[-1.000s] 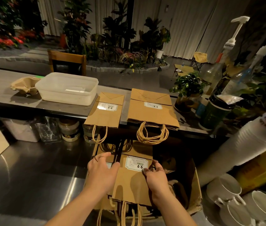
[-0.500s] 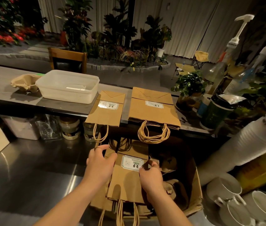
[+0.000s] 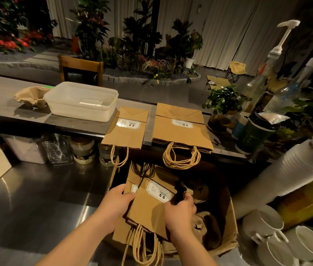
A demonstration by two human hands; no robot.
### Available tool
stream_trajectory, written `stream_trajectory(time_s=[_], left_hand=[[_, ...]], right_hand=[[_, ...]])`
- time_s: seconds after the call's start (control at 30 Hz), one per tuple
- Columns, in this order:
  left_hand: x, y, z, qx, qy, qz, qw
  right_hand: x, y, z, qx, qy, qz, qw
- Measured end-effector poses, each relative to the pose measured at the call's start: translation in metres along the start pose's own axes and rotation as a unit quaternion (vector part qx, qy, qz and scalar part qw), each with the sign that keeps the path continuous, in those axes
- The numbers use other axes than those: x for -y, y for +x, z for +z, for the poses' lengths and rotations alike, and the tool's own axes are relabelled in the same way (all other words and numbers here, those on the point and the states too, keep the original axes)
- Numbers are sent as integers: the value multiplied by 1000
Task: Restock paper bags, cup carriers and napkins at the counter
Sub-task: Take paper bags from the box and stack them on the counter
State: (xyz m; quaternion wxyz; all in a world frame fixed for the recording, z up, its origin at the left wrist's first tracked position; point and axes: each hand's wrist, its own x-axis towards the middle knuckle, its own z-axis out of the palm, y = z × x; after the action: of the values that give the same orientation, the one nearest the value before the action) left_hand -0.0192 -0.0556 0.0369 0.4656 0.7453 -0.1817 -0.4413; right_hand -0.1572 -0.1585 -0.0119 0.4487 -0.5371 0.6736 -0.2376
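Note:
A bundle of flat brown paper bags (image 3: 148,206) with white labels and twine handles lies over an open cardboard box (image 3: 228,223) on the steel worktop. My left hand (image 3: 118,201) grips the bundle's left edge. My right hand (image 3: 180,210) holds its right edge, fingers curled round it. On the raised counter (image 3: 2,96) behind lie a thin pile of bags (image 3: 126,129) and a thicker pile (image 3: 180,127), handles hanging over the edge. A brown pulp cup carrier (image 3: 31,96) sits at the counter's left.
A clear plastic tub (image 3: 81,101) stands beside the cup carrier. Jars (image 3: 83,150) line the shelf under the counter. At the right are a potted plant (image 3: 223,100), pump bottles (image 3: 274,60), a sleeve of white cups (image 3: 294,169) and white mugs (image 3: 263,227).
Both hands have shifted on the bundle in the box; it now lies tilted, its top swung to the right. The piles on the counter have not moved.

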Motion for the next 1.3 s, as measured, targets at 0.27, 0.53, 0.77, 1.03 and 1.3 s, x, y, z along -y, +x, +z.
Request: stream_trajectory(time_s=[0.27,0.53,0.77,1.03,1.3], left_hand=[[0,-3,-1,59,-5,-4,998],[1,-2,-6,62,5,-9,998],[4,-8,-6,96,0,-7,995],[8,-8,-2,86,-50,-27,995],[9,-6,10,73,-60,-8,995]], right_hand=[[-6,-3,-8,31,43,18,998],[0,1,-18,84,132,77,985],[3,-8,-20,132,149,96,975],[8,-17,-28,169,171,81,967],[10,-21,-32,202,184,40,961]])
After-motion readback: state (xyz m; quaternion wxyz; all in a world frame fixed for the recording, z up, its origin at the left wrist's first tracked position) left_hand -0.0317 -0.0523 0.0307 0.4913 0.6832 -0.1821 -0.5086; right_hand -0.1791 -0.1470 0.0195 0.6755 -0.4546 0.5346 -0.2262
